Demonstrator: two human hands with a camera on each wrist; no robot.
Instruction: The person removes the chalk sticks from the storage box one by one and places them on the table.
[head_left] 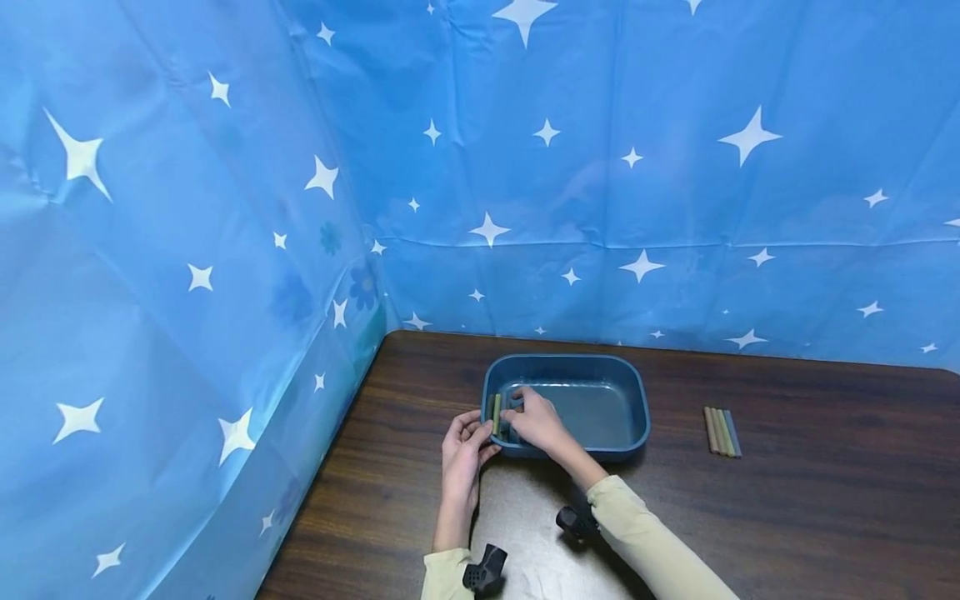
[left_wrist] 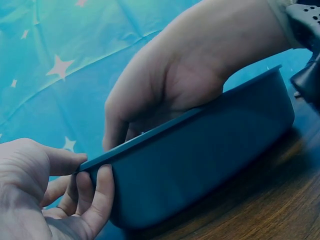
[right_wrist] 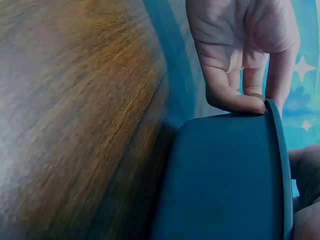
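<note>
A dark blue rectangular tub [head_left: 626, 454] stands on the table. My left hand [head_left: 462, 454] grips its rim at the near left corner, thumb on top and fingers under the edge, as the left wrist view [left_wrist: 60, 190] shows. Over the rim, my right hand [head_left: 538, 421] reaches down inside the left end with bent fingers. Beside those fingers, a yellow-green stick [head_left: 497, 414] lies along the tub's left wall, with a darker one close by. The tub wall hides the right fingertips in both wrist views, so whether they pinch a stick is unclear.
To the right of the tub, several short coloured sticks [head_left: 722, 432] lie side by side on the dark wooden table [head_left: 840, 467]. A blue cloth with white stars [head_left: 675, 192] hangs behind the table and along its left side.
</note>
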